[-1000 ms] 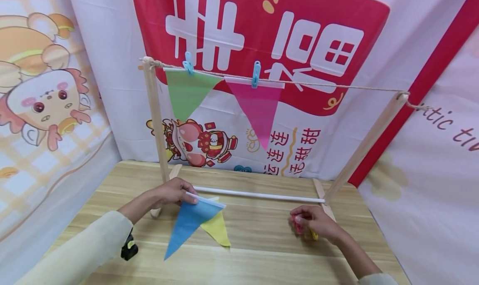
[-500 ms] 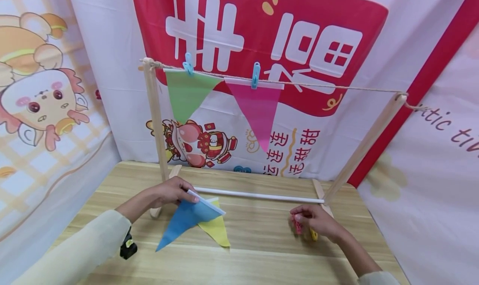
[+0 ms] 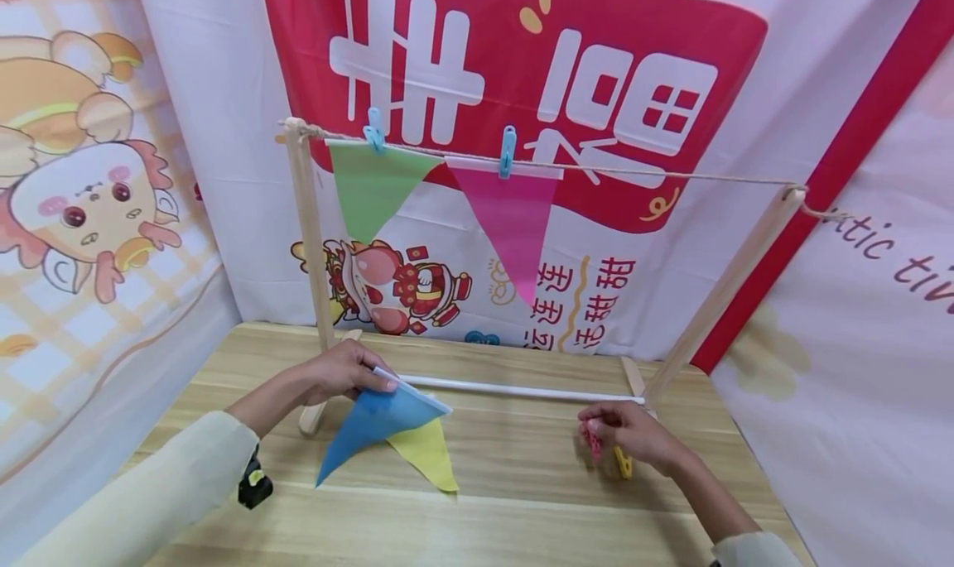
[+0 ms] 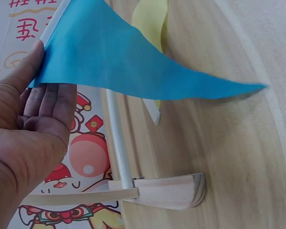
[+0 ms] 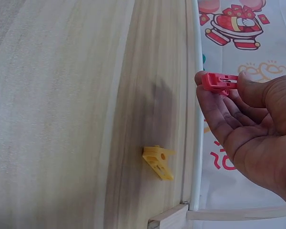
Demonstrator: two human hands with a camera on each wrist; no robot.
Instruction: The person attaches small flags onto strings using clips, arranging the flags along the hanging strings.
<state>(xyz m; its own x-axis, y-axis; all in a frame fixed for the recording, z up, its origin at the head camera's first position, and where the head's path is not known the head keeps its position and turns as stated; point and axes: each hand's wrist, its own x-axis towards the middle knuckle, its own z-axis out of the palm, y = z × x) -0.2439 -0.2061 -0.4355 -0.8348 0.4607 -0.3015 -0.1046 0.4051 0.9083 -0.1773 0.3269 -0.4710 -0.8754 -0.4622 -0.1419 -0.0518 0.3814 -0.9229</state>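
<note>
My left hand [image 3: 344, 374] pinches a blue triangular pennant [image 3: 380, 418] by one end of its white-edged top, thumb over the cloth. The pennant's tip swings out to the left, above the table. Partly behind it, a yellow pennant [image 3: 428, 454] lies on the wood. Between thumb and fingertips my right hand [image 5: 262, 119] holds a red clothespin [image 5: 220, 82]. Below that hand, on the tabletop, is a yellow clothespin [image 5: 158, 162]. A green pennant [image 3: 376, 182] and a pink pennant [image 3: 510, 219] hang from a string [image 3: 633, 170], each under a light blue clothespin [image 3: 508, 151].
The string runs between a left wooden post [image 3: 309, 236] and a right wooden post [image 3: 726, 290]. Low between the posts is a white rod [image 3: 514, 389]. Printed cloth [image 3: 261, 203] stands behind the wooden table [image 3: 522, 501] and along its sides.
The blue pennant has risen slightly and its lower tip has swung left and up, showing more of the yellow one. My right hand has lifted a little with the red clothespin.
</note>
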